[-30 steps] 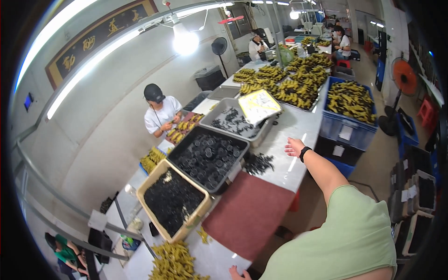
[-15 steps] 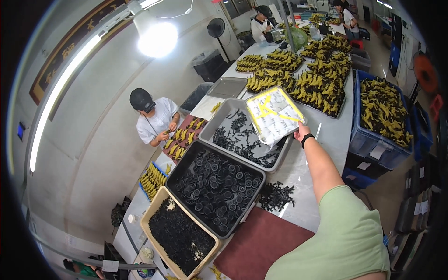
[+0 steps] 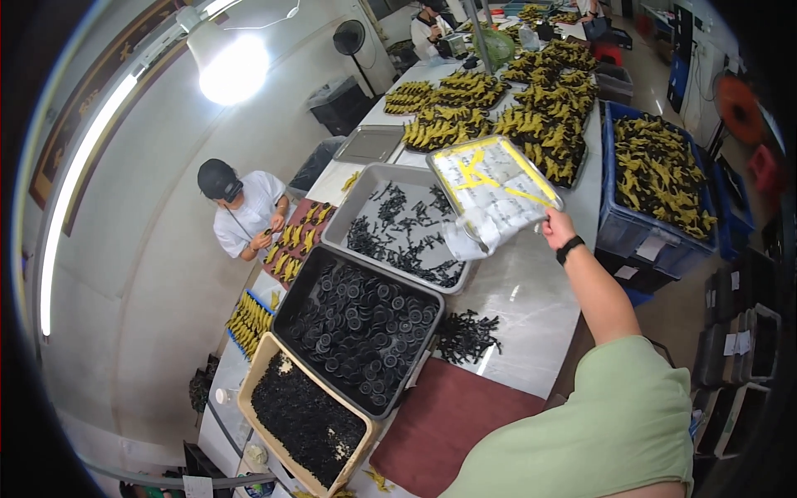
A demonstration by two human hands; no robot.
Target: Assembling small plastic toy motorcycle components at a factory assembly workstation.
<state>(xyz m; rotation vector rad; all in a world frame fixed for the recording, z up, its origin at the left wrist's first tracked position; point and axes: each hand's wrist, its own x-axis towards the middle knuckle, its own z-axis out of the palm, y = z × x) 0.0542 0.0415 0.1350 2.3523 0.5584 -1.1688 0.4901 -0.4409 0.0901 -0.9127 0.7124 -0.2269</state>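
Note:
My right hand [image 3: 558, 226], with a black band on the wrist, grips the near corner of a grey metal tray [image 3: 493, 190] marked with yellow tape and holding clear plastic bags. It holds the tray tilted above the far right corner of a grey tray of small black parts [image 3: 397, 231]. My left hand is out of view. Closer to me stand a dark tray of black round parts [image 3: 357, 324] and a tan box of tiny black pieces [image 3: 304, 422]. A loose heap of black parts [image 3: 466, 335] lies on the white table [image 3: 531, 295].
A dark red mat [image 3: 444, 419] lies at the near table edge. Piles of yellow-and-black parts [image 3: 498, 108] cover the far table. A blue crate [image 3: 656, 178] of them stands on the right. A person in white [image 3: 241, 212] works across the table.
My view has dropped closer to the table. My right hand took hold of the taped tray and lifted it, tilted, over the grey tray.

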